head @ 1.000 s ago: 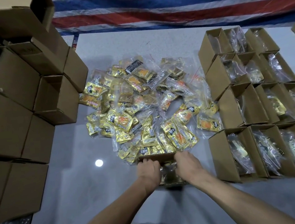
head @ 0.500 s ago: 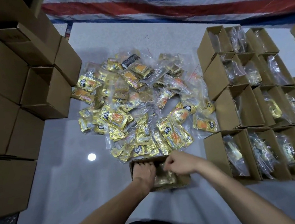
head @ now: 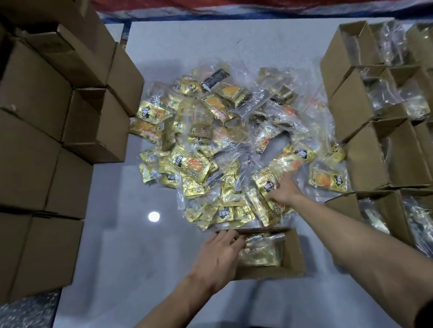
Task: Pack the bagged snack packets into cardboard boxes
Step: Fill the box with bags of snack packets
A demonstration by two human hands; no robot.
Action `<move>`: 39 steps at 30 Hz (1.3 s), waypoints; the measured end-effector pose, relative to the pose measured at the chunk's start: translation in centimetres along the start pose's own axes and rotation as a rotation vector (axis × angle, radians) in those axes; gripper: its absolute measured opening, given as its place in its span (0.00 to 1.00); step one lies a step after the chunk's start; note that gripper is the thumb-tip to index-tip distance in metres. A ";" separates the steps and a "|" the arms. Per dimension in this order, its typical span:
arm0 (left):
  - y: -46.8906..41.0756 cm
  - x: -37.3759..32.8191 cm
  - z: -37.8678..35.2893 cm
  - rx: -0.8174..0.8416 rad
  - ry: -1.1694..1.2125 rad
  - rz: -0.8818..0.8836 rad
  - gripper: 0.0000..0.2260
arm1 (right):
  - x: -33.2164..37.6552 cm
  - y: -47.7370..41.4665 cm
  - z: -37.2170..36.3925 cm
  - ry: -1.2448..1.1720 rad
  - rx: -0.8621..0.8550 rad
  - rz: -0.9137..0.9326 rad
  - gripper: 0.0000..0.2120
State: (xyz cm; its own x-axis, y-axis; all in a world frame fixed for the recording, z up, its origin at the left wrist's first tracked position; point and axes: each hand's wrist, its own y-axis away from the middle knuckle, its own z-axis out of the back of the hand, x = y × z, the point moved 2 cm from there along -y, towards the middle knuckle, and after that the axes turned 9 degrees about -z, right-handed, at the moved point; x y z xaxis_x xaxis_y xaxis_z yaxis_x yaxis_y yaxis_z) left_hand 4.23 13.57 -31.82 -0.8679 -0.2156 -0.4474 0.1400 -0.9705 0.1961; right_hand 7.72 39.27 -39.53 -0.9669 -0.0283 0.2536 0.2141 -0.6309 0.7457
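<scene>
showing the left hand (head: 219, 257) curled over the left rim of the open box (head: 292, 259) at the desk's (head: 128, 250) near edge, a bagged packet (head: 259, 251) inside; beyond, the right hand (head: 284, 192), blurred, on the mid-desk packet pile (head: 208, 143), grip not discernible.

boxes (head: 39, 158): matt cardboard | packets (head: 192, 166): glossy foil, clear plastic | table (head: 128, 250): smooth, perhaps laminate
</scene>
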 end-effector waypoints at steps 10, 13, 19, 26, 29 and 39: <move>1.1 -0.9 -0.4 0.052 0.032 0.003 0.11 | -2.1 0.0 0.9 0.277 -0.151 -0.066 0.30; 1.1 -1.2 -0.8 0.068 0.039 0.005 0.12 | -2.6 0.8 1.4 0.158 -0.162 -0.003 0.22; 1.1 -1.1 -1.0 0.083 0.048 0.013 0.12 | -3.9 1.2 2.3 0.012 -0.181 0.097 0.13; 0.9 -1.3 -0.4 0.099 0.061 0.006 0.13 | -4.8 1.8 3.2 -0.245 -0.089 0.024 0.25; 0.6 -1.2 0.0 0.093 0.102 0.010 0.12 | -4.8 2.7 4.3 -0.336 -0.085 0.001 0.28; -0.2 -1.5 1.1 0.084 0.147 0.021 0.11 | -4.4 7.4 8.0 -0.643 0.023 0.183 0.31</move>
State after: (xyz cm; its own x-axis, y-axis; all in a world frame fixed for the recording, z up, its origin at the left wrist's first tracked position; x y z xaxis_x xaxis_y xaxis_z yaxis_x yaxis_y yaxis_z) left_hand 5.03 14.25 -30.25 -0.7850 -0.2556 -0.5643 0.1119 -0.9544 0.2766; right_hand 14.63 40.89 -30.21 -0.6410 0.3393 0.6884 0.3765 -0.6426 0.6673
